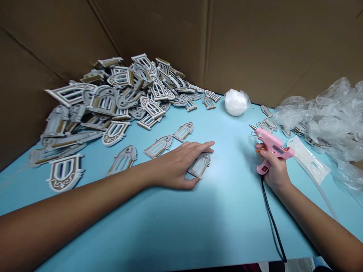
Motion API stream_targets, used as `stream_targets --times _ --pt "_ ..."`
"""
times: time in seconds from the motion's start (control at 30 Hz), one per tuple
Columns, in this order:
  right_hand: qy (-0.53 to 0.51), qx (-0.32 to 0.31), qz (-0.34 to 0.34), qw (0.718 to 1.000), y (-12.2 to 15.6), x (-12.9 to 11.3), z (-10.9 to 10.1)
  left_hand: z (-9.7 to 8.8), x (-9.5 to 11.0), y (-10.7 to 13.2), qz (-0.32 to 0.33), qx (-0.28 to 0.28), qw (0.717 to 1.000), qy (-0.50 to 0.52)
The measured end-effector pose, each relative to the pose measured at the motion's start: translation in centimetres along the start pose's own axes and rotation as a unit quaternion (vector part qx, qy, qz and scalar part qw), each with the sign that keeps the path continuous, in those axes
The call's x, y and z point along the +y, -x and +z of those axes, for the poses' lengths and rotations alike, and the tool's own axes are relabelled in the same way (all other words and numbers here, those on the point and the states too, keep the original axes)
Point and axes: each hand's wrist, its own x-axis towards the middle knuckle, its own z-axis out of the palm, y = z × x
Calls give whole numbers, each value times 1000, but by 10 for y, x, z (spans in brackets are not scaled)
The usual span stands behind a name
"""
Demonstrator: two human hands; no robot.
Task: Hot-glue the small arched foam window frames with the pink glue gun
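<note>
Head view: the left hand (176, 164) lay open, thumb and fingers loosely around a window cutout (200, 165) to the right of the pile (113, 92) (grey with gold strips, like the others). Farther right of the pile, the right hand (273, 170) firmly gripped a pink glue gun (272, 142).

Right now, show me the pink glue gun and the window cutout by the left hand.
pink glue gun (272, 141), head view, on the body above the grip
window cutout (200, 165), head view, on its centre panel
</note>
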Motion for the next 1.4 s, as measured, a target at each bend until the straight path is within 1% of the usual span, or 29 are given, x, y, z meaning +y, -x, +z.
stream_targets --times 0.03,0.1,0.17,0.23,0.27,0.3,0.33,0.4,0.47,0.5,0.6,0.7,0.73,0.77,0.8,0.83,0.9,0.97,1.0,1.1,1.3,1.37,1.4 --pt "5 -8 -8 1000 2 0 -2 -1 1 -1 -17 1 1000 3" --pt "16 -46 -9 999 8 -2 -4 -3 2 -2 -54 15 998 2" --pt "39 -98 13 994 13 -8 -1 -5 3 -2 -74 27 997 -1" --pt "84 -151 46 984 17 -16 2 -6 2 -2 -73 21 997 6" --pt "112 -177 51 976 19 -20 4 -7 1 -2 -68 17 997 14" --pt "140 -204 38 968 21 -24 5 -7 -1 -2 -63 14 998 22" --pt "165 -229 7 959 22 -27 7 -8 -3 -1 -59 12 998 28" --pt "200 -271 -92 937 24 -29 10 -8 -6 -1 -51 24 998 27" --pt "215 -295 -187 912 25 -28 13 -7 -7 -1 -39 44 998 13" --pt "216 -300 -222 902 25 -27 14 -6 -7 -1 -32 55 998 6" --pt "208 -309 -286 883 28 -25 19 -2 -6 -1 -13 75 997 -7" --pt "201 -311 -310 876 31 -26 20 2 -7 -2 6 83 996 -13" --pt "202 -302 -306 880 32 -26 19 3 -8 -3 11 81 997 -13" --pt "205 -283 -292 890 33 -27 18 4 -9 -4 11 76 997 -13" --pt "210 -254 -265 906 33 -27 16 4 -10 -4 7 70 997 -11" --pt "213 -216 -224 926 33 -27 14 5 -10 -5 -1 63 998 -9" --pt "207 -132 -120 962 31 -26 9 4 -11 -6 -17 55 998 -3" --pt "179 -64 -22 981 27 -26 7 4 -11 -5 -20 54 998 1" --pt "161 -44 14 986 25 -26 6 4 -11 -5 -17 55 998 1" --pt "121 -21 72 990 19 -27 8 3 -9 -3 -4 55 999 -1" --pt "118 -23 85 989 19 -27 11 -4 -5 -3 0 37 999 9" --pt "122 -26 94 988 19 -28 11 -7 -4 -5 -16 42 999 22" --pt "126 -29 100 987 19 -28 10 -8 -2 -6 -36 50 998 27"
